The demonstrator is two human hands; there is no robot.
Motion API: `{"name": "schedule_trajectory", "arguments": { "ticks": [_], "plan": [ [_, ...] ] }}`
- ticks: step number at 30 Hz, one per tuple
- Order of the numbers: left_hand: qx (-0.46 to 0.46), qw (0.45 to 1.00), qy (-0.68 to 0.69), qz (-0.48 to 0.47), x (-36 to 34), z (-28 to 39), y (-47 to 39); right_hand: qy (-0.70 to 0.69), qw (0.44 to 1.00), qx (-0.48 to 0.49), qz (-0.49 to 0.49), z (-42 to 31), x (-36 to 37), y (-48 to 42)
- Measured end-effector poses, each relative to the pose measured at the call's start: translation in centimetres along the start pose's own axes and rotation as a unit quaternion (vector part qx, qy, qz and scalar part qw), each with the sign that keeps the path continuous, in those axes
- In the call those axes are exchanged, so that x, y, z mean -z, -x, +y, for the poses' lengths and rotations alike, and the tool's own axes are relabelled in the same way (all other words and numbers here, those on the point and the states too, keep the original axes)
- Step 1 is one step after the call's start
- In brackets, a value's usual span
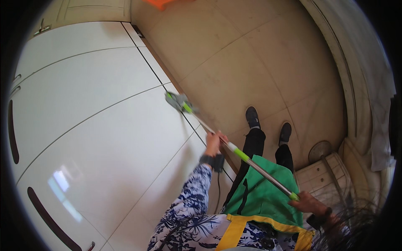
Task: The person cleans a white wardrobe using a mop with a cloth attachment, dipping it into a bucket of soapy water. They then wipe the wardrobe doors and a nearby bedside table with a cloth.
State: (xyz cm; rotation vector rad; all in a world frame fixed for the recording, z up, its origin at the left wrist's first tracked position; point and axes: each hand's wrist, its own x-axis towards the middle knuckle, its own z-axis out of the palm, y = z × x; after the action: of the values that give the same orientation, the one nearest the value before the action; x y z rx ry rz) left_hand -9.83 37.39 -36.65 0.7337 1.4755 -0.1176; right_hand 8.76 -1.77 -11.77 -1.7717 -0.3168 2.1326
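Observation:
A mop point(265, 174) with a telescopic metal pole and green fittings slants across the view. My left hand point(214, 141) is closed round the thin upper part of its pole. Near the pole's green end, my right hand point(309, 202) grips it at the lower right. The grey mop head point(179, 102) lies against the lower part of a white cabinet front point(119, 131), over the thin dark line along its base; it looks slightly blurred. A green apron point(273, 178) with yellow trim hangs in front of me, beneath the pole.
Beige floor tiles point(232, 78) extend beside the cabinet, under my dark shoes point(252, 117). At the right are a round-based stand point(320, 151) and a pale piece of furniture point(326, 175). An orange object point(160, 3) sits at the top edge. Long dark handles point(51, 218) mark the cabinet doors.

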Motion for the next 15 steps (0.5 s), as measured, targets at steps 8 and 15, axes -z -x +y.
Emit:
{"name": "schedule_trajectory", "arguments": {
  "ticks": [8,15],
  "plan": [
    [-0.116,0.984,0.132,-0.009,1.5,12.5,-7.1,-0.091,0.994,0.041,0.032,-7.0,-0.8,-9.3],
    [-0.097,0.995,0.021,0.004,0.7,10.3,-4.0,-0.073,0.997,-0.028,0.0,-6.5,1.0,-6.5]
  ]
}}
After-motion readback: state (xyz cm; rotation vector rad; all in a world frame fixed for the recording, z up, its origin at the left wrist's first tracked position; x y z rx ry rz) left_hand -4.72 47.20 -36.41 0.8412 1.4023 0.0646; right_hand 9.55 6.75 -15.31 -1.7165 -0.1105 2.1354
